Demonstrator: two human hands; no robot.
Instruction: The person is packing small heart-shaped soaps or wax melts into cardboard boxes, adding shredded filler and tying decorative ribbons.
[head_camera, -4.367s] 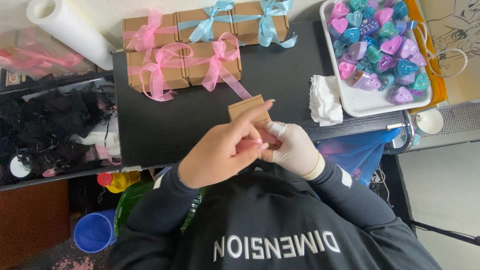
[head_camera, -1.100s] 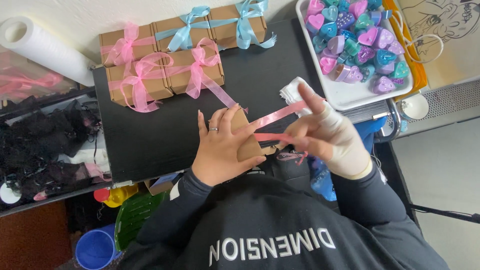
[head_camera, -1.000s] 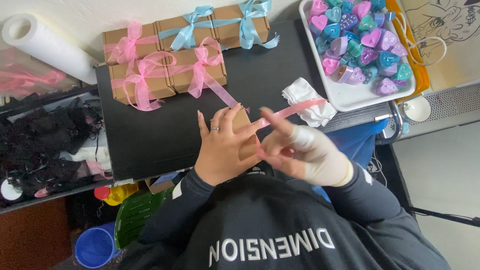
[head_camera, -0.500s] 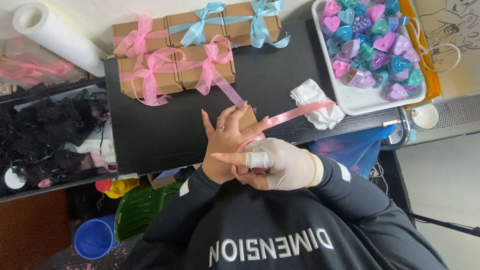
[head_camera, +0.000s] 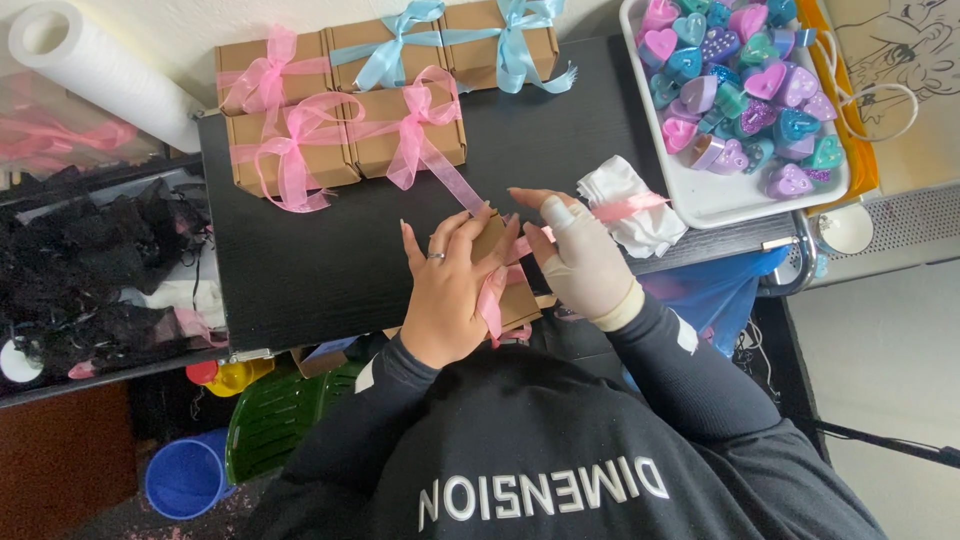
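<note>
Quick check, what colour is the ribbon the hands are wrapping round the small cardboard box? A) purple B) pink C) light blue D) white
B: the ribbon running across the box between the left hand and the gloved right hand is pink.

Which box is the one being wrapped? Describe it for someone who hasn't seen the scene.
Start at the black table. Five ribboned brown boxes sit along its far edge; skip them. At the near edge, the small brown box lies under the left hand, beside the gloved right hand. Its pink ribbon is loose, with no bow.
</note>
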